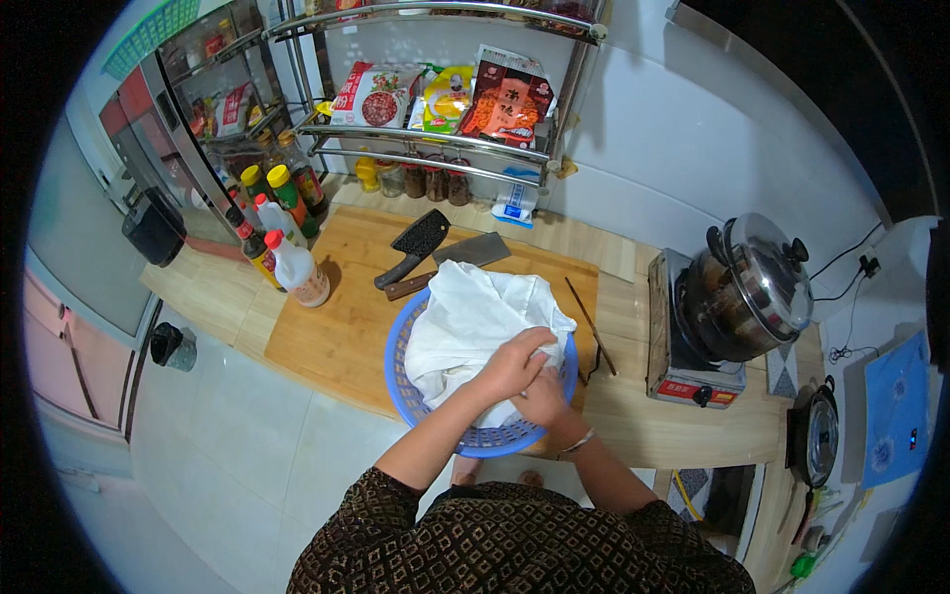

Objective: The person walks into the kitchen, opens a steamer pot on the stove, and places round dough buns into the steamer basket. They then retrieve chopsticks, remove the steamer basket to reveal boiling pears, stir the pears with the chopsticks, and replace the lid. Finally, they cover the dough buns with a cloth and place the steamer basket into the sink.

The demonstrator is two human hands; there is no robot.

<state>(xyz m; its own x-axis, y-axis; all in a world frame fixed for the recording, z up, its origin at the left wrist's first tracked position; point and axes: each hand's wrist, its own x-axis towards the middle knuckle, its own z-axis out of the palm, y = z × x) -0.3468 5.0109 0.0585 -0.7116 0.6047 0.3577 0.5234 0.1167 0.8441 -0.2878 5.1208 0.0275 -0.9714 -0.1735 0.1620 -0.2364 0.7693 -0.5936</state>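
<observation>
A white cloth [475,304] lies bunched in a blue plastic basket [398,371], covering whatever is inside. My left hand [516,364] is curled over the cloth at its right side, gripping a fold. Close against it, my right hand [545,397] grips the same bunch from below, its fingers partly hidden. The basket rests on the front part of a wooden cutting board [326,356]. Just behind the cloth lie a cleaver with a wooden handle [410,286] and a second cleaver with a dark, dimpled blade [421,232].
A pair of chopsticks [590,327] lies right of the basket. Farther right, a lidded steel pot [749,289] sits on a gas stove [672,371]. Several sauce bottles [286,223] and a white jug [297,271] stand at left. A metal rack [438,141] holds food packets behind the board.
</observation>
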